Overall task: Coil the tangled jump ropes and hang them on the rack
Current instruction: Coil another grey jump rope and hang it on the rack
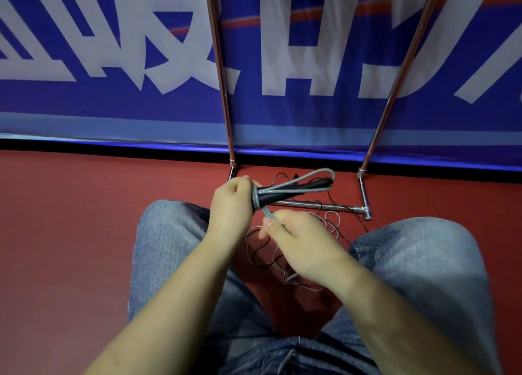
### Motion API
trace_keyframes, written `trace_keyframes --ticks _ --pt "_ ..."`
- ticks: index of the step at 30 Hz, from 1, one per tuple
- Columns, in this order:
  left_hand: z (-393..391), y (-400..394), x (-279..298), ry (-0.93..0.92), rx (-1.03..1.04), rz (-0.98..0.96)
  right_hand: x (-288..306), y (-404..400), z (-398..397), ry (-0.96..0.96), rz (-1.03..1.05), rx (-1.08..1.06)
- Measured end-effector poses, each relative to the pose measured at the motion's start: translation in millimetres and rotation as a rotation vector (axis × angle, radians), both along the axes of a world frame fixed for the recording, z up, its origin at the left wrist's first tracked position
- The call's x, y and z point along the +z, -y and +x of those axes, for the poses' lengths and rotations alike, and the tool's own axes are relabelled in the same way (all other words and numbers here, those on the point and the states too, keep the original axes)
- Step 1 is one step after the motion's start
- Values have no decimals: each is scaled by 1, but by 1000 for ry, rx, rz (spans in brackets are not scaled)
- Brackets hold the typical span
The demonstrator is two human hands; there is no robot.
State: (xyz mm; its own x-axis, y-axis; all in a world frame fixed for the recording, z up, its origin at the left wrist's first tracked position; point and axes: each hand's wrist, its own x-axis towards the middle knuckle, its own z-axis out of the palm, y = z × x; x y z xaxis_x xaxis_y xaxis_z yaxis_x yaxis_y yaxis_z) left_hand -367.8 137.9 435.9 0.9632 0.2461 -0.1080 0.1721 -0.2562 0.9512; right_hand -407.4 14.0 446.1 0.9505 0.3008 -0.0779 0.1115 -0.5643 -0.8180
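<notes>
Red floor, blue banner behind. Left hand grips grey jump rope bundled round black handles, above rack foot; right hand pinches loose end.

The rack top is cut off by the upper edge.

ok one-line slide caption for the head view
Left hand grips a grey rope bundle; right hand pinches its tail beside the rack.

Red floor meets a blue banner with big white lettering — blue jeans below.
</notes>
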Motion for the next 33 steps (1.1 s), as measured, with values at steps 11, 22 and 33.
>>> trace_keyframes --ticks 11,22,33 --pt "-6 -5 11 -40 -506 404 5 35 13 92 178 -169" --pt "-25 5 38 -33 -635 -202 1 44 17 -508 625 26" --pt "-16 15 27 -41 -145 -386 -6 2 8 -270 441 -214"
